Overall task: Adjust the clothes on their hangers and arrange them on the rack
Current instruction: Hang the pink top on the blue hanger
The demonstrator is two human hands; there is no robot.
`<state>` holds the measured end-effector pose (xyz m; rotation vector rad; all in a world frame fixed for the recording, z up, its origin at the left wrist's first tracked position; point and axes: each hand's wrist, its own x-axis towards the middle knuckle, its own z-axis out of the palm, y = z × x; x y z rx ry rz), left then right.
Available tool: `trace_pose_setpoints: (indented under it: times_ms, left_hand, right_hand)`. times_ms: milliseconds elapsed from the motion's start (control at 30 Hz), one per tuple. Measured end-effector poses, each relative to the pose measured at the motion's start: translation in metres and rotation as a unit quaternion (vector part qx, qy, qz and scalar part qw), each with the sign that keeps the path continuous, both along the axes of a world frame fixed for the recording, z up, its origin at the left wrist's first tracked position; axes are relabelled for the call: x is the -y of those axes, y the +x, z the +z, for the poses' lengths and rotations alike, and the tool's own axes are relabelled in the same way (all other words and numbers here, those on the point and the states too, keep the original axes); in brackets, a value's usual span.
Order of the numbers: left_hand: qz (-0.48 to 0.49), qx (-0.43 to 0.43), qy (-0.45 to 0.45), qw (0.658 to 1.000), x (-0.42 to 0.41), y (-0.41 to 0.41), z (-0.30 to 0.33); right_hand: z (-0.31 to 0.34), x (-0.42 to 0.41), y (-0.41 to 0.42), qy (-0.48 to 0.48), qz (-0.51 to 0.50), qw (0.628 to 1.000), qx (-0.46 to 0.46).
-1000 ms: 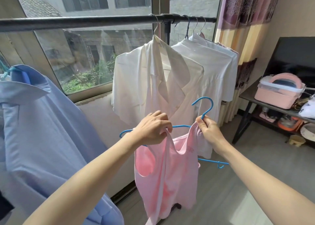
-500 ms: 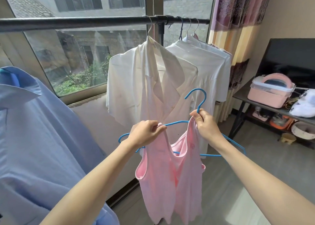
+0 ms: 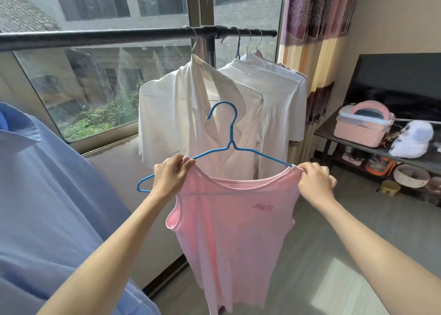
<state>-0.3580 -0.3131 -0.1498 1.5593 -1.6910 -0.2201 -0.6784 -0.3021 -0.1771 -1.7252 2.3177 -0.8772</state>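
Pink top [image 3: 235, 238] w/ both straps pinched onto blue hanger [image 3: 229, 145] by left hand [image 3: 172, 174] & right hand [image 3: 313, 179]. Next, prob.: hook onto rack rail [image 3: 119, 37].

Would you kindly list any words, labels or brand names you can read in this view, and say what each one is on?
"JANER", or something close to it: a small darker pink print on the chest of the pink tank top, too blurred to be sure of the middle letters.
No other text can be read: the pink storage case and the clutter on the shelf show no legible labels.
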Motion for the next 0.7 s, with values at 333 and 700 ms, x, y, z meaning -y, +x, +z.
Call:
trace_pose_setpoints:
  times_ms: [333,700]
  left_hand:
    - [-0.045,-0.047,-0.006,0.998,-0.010,0.000,-0.003]
    - [0.054,0.153,-0.187,0.969,-0.022,0.033,-0.008]
  right_hand:
    - [0.025,-0.004,0.068,-0.126,0.207,0.970,0.004]
    - [0.041,0.000,0.084,-0.189,0.217,0.956,-0.048]
